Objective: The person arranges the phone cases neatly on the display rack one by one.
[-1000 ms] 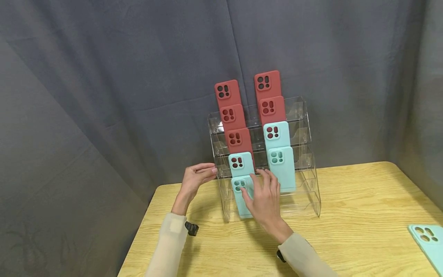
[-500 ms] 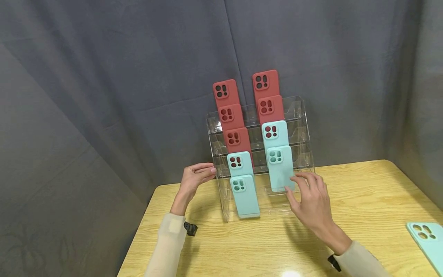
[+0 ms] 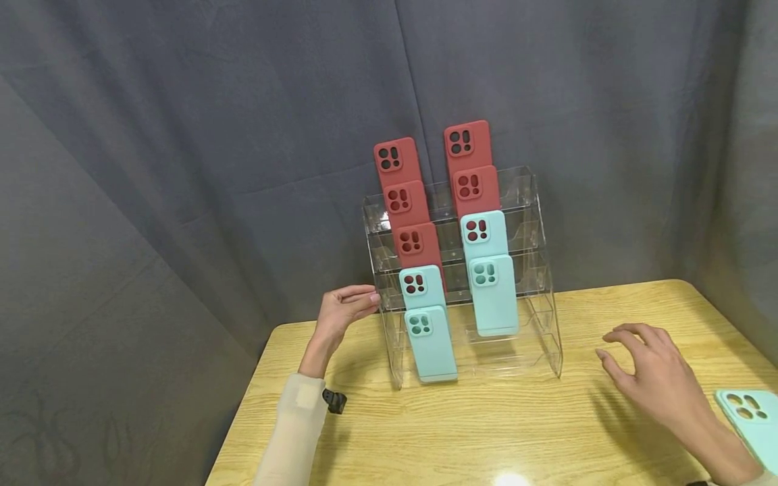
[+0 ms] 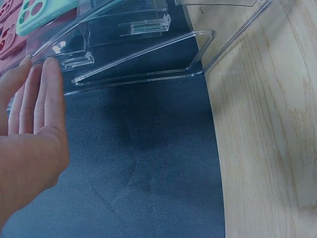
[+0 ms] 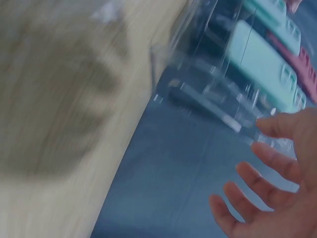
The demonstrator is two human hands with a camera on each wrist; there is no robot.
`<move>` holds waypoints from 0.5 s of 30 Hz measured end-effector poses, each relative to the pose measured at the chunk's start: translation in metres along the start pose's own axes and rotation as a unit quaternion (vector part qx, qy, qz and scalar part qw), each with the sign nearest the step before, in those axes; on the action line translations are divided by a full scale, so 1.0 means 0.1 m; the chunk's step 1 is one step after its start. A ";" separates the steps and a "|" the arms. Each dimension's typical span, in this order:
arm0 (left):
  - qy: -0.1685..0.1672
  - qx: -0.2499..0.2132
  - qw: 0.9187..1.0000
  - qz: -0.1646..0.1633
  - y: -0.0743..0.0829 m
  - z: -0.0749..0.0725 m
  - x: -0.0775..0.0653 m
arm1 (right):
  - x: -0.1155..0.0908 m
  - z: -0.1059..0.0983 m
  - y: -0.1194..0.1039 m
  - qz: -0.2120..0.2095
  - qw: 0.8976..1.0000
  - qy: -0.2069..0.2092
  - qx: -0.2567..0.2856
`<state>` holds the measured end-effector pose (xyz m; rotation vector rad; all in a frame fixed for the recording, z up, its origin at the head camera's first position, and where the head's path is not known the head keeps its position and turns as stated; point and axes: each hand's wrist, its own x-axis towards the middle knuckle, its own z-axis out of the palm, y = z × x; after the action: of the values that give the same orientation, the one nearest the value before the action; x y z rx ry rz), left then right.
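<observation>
A clear tiered display rack [image 3: 529,233] stands on the table with phone cases leaning in two columns. Red cases [image 3: 419,244] fill the upper tiers, and mint-green cases [image 3: 495,297] the lower ones. The lowest mint case [image 3: 431,347] sits in the left column. My left hand [image 3: 342,312] holds the rack's left side edge between thumb and fingers; in the left wrist view those fingers [image 4: 52,99] are fairly straight. Over the table to the right of the rack, my right hand [image 3: 659,378] holds nothing, its fingers spread and loosely bent. Another mint phone case [image 3: 756,432] lies near it.
The wooden table [image 3: 516,425] extends in front of the rack and to both sides. A dark grey curtain [image 3: 273,169] hangs close behind the rack and along the sides. The lowest tier has bare room to the right of its case.
My right hand has left the lowest mint case in the left column and swung right, past the rack, towards the mint case on the table. The left hand stays at the rack's edge.
</observation>
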<state>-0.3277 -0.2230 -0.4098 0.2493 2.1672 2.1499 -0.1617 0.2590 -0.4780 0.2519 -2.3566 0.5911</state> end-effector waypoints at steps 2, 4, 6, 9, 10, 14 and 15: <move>0.002 0.002 1.000 -0.001 0.00 0.00 -0.01 | -0.07 -0.09 0.13 0.022 0.999 -0.032 -0.010; 0.003 0.003 1.000 -0.002 0.00 0.00 -0.01 | -0.15 -0.17 0.25 0.042 0.997 -0.066 -0.023; 0.002 0.002 1.000 -0.003 0.00 0.00 -0.01 | -0.22 -0.24 0.38 0.055 0.994 -0.088 -0.034; 0.001 0.001 1.000 -0.003 -0.01 0.01 0.00 | -0.33 -0.30 0.59 0.040 0.995 -0.077 -0.047; 0.001 0.001 1.000 -0.003 -0.01 0.01 0.00 | -0.36 -0.31 0.65 0.029 0.996 -0.066 -0.046; 0.001 0.001 1.000 0.000 -0.01 0.00 0.00 | -0.48 -0.33 0.86 0.022 0.997 -0.046 -0.050; 0.002 0.000 1.000 0.001 -0.01 0.00 0.00 | -0.50 -0.33 0.90 0.027 0.997 -0.048 -0.051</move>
<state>-0.3278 -0.2228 -0.4104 0.2478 2.1689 2.1537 -0.1352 0.3549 -0.5208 0.1756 -2.4852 0.4917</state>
